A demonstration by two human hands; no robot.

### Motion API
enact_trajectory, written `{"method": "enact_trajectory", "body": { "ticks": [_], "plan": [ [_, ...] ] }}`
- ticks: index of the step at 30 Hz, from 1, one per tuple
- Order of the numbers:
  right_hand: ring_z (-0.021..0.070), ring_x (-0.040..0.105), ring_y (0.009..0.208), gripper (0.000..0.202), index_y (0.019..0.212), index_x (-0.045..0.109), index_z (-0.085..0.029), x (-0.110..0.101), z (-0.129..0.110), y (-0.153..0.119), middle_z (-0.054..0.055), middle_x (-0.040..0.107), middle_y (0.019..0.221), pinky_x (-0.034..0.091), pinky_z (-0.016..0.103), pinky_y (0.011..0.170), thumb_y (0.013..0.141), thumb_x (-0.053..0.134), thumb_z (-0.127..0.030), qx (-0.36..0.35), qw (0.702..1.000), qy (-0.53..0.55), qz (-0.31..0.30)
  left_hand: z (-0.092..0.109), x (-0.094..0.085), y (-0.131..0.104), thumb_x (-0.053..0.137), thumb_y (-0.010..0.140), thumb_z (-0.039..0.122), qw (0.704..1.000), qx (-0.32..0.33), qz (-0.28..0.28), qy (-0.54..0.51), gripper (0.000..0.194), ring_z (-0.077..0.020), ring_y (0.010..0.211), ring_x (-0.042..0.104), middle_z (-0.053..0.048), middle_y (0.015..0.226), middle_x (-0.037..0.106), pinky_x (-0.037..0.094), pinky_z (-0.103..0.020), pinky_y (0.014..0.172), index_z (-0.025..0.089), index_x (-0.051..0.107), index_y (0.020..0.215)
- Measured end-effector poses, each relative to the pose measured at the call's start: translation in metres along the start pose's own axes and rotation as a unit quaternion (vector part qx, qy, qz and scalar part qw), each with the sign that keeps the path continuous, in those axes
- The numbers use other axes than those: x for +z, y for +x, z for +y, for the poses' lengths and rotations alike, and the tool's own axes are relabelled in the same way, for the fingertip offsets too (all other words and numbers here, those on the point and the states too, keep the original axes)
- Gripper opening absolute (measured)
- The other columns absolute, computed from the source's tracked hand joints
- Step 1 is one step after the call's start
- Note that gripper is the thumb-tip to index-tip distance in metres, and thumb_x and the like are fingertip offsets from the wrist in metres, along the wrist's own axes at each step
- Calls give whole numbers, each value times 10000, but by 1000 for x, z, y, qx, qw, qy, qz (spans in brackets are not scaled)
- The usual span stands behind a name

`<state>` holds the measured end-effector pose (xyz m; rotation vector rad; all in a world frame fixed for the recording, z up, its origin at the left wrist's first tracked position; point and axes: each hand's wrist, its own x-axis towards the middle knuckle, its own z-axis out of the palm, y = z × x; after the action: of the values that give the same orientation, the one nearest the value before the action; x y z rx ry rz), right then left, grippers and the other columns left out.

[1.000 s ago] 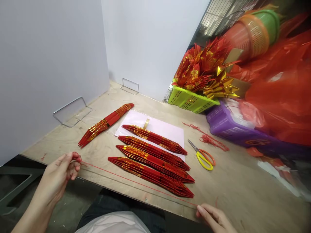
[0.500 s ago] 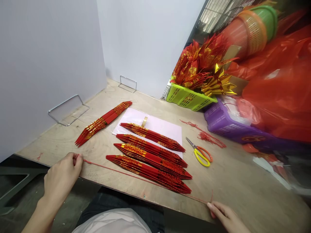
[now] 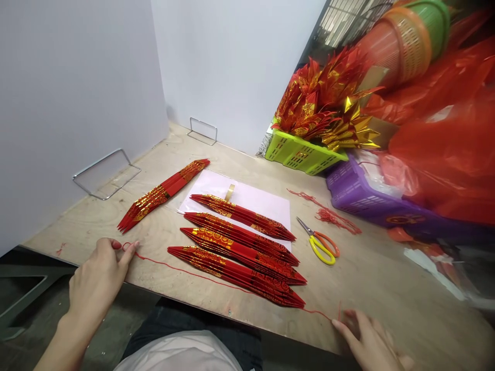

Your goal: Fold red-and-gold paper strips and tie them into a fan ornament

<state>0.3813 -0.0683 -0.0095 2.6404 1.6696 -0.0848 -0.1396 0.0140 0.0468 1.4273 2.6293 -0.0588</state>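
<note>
Red string (image 3: 209, 279) has just gone slack along the bench's (image 3: 73, 237) near edge, partly hidden by the closest folded bundle (image 3: 235, 275), so it isn't pulled straight now. Left hand (image 3: 96, 273): thumb and finger parted at its loop (image 3: 126, 246). Right hand (image 3: 367, 335) has opened up, thumb by the other end.

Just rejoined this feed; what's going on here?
A person's left hand is at the looped end of a slack red string; the right hand is at its other end. The string runs along the near side of four folded red-and-gold bundles. A fifth bundle lies apart to the left, and scissors lie to the right.
</note>
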Motion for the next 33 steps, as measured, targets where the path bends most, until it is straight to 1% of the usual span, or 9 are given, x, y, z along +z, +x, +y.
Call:
{"method": "enact_trajectory", "body": {
  "ticks": [2, 4, 5, 8, 12, 16, 20, 26, 33],
  "plan": [
    [378, 609, 882, 453, 923, 633, -224, -7, -21, -9, 174, 660, 977, 420, 461, 658, 835, 371, -583, -3, 994, -4, 106, -1, 8, 0, 264, 942, 564, 996, 48, 75, -26, 462, -287, 722, 634, -122, 874, 662, 444, -338, 580, 172, 495, 1021],
    [333, 619, 864, 390, 941, 600, -205, -14, -58, -20, 163, 659, 974, 422, 417, 678, 907, 362, -512, -64, 974, 73, 205, 3, 20, 0, 255, 948, 543, 972, 167, 137, -91, 461, -293, 856, 617, -134, 921, 643, 474, -388, 717, 164, 512, 1002],
    [293, 630, 839, 323, 956, 587, -207, -18, -81, -25, 140, 665, 972, 422, 378, 678, 930, 401, -470, -115, 960, 133, 219, 7, 27, 0, 262, 950, 538, 951, 240, 145, -127, 459, -292, 922, 602, -135, 951, 639, 462, -409, 803, 165, 525, 1003],
    [241, 631, 923, 155, 1004, 573, -210, -24, -148, -40, 93, 678, 973, 398, 373, 831, 964, 455, -302, -283, 905, 234, 215, 24, 43, -2, 345, 953, 510, 899, 386, 90, -187, 403, -280, 1059, 563, -115, 1092, 643, 377, -452, 949, 195, 540, 1111],
    [219, 584, 1032, 194, 1138, 544, -182, -22, -204, -49, 88, 663, 1071, 343, 357, 882, 971, 445, -190, -380, 886, 228, 139, 44, 51, -5, 464, 930, 501, 869, 457, 10, -189, 385, -277, 1137, 512, -87, 1175, 627, 305, -482, 1008, 236, 520, 1204],
    [224, 564, 1022, 202, 1135, 549, -158, -19, -220, -44, 101, 646, 1080, 340, 360, 864, 973, 429, -172, -395, 883, 225, 116, 50, 52, -2, 533, 895, 520, 856, 474, -19, -205, 386, -282, 1126, 510, -66, 1141, 632, 287, -494, 1018, 245, 530, 1166],
    [226, 552, 1002, 207, 1116, 569, -157, -26, -227, -23, 111, 619, 1078, 356, 362, 846, 956, 437, -154, -400, 886, 205, 117, 52, 55, 3, 573, 883, 487, 848, 480, -43, -222, 342, -277, 1120, 510, -55, 1140, 627, 272, -504, 1031, 246, 536, 1122],
    [235, 549, 1019, 252, 1153, 551, -171, -41, -236, 13, 102, 612, 1106, 385, 370, 832, 902, 548, -154, -436, 890, 132, 29, 54, 53, 4, 578, 903, 383, 829, 503, -65, -236, 291, -244, 1107, 514, -41, 1132, 597, 295, -456, 1019, 265, 562, 1168],
    [234, 531, 923, 152, 1044, 571, -162, -39, -243, 16, 77, 594, 970, 369, 373, 804, 907, 515, -130, -459, 885, 73, 28, 50, 47, 2, 534, 938, 312, 805, 540, -71, -236, 177, -211, 1031, 514, -42, 1060, 586, 339, -393, 957, 250, 610, 1086]
  ]
}}
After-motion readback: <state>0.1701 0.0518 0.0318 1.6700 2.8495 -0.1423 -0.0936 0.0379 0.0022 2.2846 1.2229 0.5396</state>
